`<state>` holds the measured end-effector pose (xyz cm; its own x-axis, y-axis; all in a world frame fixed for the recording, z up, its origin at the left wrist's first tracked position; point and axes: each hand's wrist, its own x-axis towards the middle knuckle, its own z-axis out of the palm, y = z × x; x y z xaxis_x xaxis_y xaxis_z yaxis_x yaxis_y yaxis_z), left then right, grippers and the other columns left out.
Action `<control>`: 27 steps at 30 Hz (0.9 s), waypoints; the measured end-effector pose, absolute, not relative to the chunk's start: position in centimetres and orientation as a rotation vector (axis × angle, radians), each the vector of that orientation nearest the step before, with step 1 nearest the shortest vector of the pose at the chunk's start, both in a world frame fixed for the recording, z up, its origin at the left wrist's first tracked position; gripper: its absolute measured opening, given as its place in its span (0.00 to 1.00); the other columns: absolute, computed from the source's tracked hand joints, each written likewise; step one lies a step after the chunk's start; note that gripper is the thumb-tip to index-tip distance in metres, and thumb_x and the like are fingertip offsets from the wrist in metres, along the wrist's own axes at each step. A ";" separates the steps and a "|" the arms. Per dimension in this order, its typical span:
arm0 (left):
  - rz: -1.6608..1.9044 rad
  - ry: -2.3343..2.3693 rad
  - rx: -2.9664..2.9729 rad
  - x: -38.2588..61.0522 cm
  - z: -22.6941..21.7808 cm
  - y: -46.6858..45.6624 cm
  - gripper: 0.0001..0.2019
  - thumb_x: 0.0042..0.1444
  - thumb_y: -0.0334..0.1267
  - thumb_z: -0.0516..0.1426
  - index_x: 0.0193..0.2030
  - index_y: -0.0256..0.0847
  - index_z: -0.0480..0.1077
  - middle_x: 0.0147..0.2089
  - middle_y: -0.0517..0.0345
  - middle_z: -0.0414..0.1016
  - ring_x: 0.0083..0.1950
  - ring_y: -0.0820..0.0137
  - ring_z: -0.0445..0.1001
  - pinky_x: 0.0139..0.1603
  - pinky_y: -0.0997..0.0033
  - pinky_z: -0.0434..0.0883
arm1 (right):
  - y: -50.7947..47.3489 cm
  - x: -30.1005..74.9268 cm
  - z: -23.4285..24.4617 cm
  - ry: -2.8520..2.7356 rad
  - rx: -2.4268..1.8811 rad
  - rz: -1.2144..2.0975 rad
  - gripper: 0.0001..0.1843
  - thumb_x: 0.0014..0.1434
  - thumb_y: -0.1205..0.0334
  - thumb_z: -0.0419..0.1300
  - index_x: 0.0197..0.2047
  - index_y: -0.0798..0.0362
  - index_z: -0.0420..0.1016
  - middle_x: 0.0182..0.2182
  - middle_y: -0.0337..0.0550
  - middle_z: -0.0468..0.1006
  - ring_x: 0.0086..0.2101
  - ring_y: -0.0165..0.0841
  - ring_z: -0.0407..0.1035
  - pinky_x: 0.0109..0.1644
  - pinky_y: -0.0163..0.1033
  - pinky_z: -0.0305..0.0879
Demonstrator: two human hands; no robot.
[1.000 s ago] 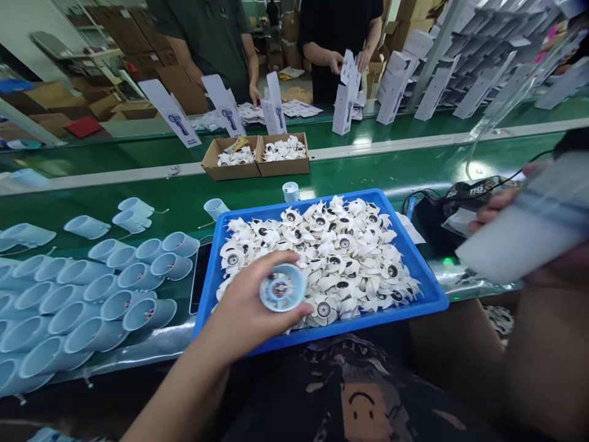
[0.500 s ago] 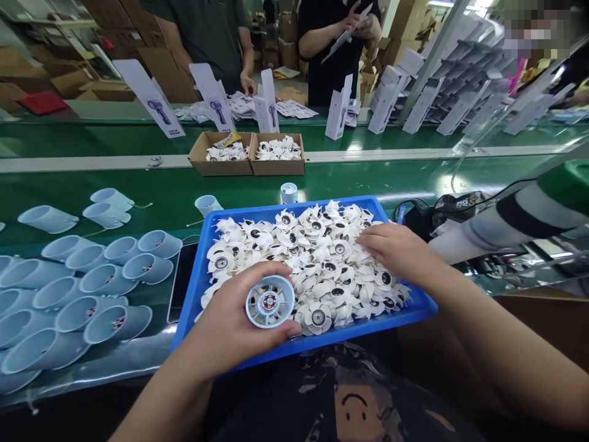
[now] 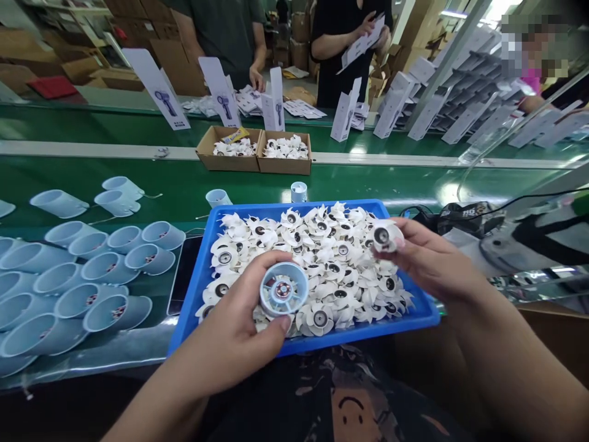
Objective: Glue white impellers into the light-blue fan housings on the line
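Right hand [image 3: 427,261] now up out of blue tray [image 3: 202,270], fingers pinching one white fan blade [image 3: 385,236]. Left hand [image 3: 239,334] fingers wrapped round blue fan housing [image 3: 283,290], held over tray. Both parts now close together.

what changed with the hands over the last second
The right hand came in from the right edge, dipped into the blue tray and lifted out one white fan blade, now in its grip above the pile. The left hand kept its grip on the light blue housing, open end facing up, over the tray's near edge. The housings on the belt and the cardboard boxes stayed put.
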<state>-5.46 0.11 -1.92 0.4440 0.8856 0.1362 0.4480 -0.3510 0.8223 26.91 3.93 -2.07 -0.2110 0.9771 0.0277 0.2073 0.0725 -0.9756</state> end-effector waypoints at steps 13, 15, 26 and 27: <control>0.704 1.110 2.383 -1.7 -1.4 0.3 0.31 0.53 0.43 0.68 0.62 0.44 0.65 0.57 0.52 0.76 0.58 0.57 0.73 0.62 0.52 0.68 | -0.1 21.9 -3.2 -1.401 -0.932 1.568 0.13 0.62 0.59 0.66 0.51 0.45 0.74 0.42 0.41 0.76 0.41 0.30 0.72 0.45 0.36 0.72; 0.728 1.103 2.431 -1.5 -1.5 0.2 0.30 0.54 0.41 0.67 0.62 0.42 0.65 0.57 0.51 0.76 0.58 0.57 0.73 0.60 0.53 0.70 | -0.3 21.6 -2.1 -1.802 -1.046 1.138 0.13 0.63 0.64 0.64 0.51 0.45 0.75 0.43 0.43 0.74 0.42 0.32 0.70 0.46 0.38 0.69; 0.816 0.965 2.551 -0.2 -1.5 -0.4 0.25 0.58 0.34 0.63 0.61 0.38 0.63 0.56 0.48 0.76 0.58 0.61 0.74 0.63 0.57 0.70 | 0.0 20.1 -2.4 -1.983 -1.029 0.735 0.05 0.60 0.68 0.65 0.39 0.49 0.76 0.36 0.40 0.63 0.37 0.32 0.65 0.40 0.40 0.66; 0.782 0.956 2.573 -0.3 -0.7 0.1 0.26 0.58 0.37 0.63 0.62 0.40 0.63 0.57 0.48 0.75 0.59 0.60 0.73 0.63 0.56 0.69 | -0.3 20.5 -2.3 -1.953 -1.019 0.698 0.07 0.60 0.66 0.65 0.42 0.46 0.76 0.39 0.41 0.64 0.39 0.34 0.66 0.43 0.42 0.67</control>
